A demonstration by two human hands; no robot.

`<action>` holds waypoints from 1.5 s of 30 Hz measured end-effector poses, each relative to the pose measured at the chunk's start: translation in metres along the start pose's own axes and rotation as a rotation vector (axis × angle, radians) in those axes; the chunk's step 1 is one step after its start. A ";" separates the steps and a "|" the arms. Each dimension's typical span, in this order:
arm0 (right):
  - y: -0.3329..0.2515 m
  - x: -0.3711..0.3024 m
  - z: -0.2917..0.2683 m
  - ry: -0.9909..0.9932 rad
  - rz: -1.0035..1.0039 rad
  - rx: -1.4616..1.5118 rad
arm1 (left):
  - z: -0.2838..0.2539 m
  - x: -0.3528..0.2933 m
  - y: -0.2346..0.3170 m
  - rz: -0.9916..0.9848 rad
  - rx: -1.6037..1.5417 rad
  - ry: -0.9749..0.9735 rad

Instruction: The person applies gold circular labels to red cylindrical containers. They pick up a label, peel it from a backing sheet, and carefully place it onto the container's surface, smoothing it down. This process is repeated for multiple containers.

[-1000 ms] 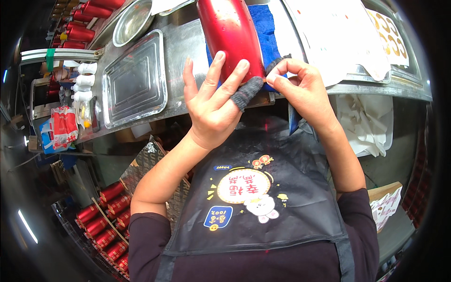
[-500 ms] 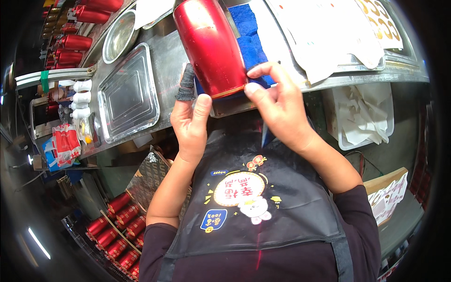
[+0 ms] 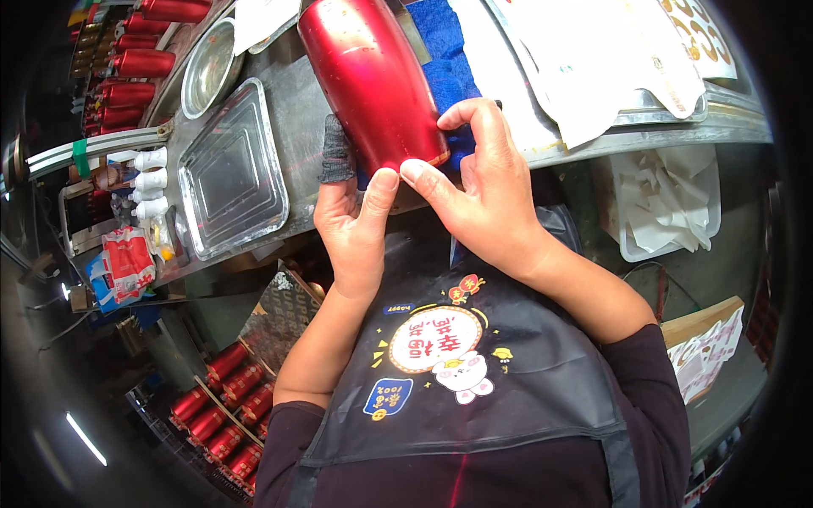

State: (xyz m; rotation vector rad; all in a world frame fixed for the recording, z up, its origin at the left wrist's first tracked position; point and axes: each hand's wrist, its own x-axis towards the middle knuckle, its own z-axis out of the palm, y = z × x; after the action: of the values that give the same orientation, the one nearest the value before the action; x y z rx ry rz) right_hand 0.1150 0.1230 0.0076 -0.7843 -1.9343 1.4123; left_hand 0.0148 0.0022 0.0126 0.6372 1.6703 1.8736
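Note:
A shiny red metal canister (image 3: 373,80) lies at the table's front edge, its near end toward me and its far end cut off by the top of the picture. My left hand (image 3: 349,207) grips its near left side, thumb at the near rim and the wrapped fingers along the wall. Dark cloth covers those fingers. On the near right, my right hand (image 3: 483,190) presses its thumb to the rim beside the left thumb, with its bent index finger against the wall. The undersides of both grips are hidden. Beneath the canister lies a blue cloth (image 3: 449,59).
Left of the canister are a clear-lidded tray (image 3: 233,169), a round metal bowl (image 3: 209,68) and several white bottles (image 3: 151,180). White sheets (image 3: 601,59) cover the right side. Below stands a bin of crumpled paper (image 3: 627,241). Red canisters (image 3: 224,360) fill a crate at lower left.
My right thumb has moved left along the near rim to meet the left thumb. The canister has shifted slightly left and up in the picture.

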 end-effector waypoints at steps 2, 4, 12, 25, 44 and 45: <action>-0.002 0.000 0.000 -0.005 0.004 -0.009 | -0.005 0.000 0.002 -0.027 -0.068 -0.007; -0.003 0.000 0.001 0.018 -0.056 -0.066 | -0.011 0.002 0.003 -0.064 -0.077 -0.017; -0.004 -0.002 0.004 0.002 -0.042 -0.094 | -0.011 -0.002 0.000 -0.078 -0.021 -0.030; -0.002 0.000 -0.001 -0.021 0.003 0.019 | 0.001 -0.003 0.007 -0.115 0.024 0.025; 0.013 0.006 -0.010 -0.057 0.101 0.359 | 0.015 0.000 0.015 -0.089 0.101 0.075; 0.014 0.006 -0.011 -0.063 0.148 0.417 | 0.014 0.000 0.015 -0.088 0.073 0.086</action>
State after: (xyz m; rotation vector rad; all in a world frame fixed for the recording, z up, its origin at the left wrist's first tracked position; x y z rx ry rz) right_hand 0.1211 0.1377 -0.0022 -0.6984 -1.5688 1.8683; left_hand 0.0235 0.0113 0.0293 0.5101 1.7993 1.8083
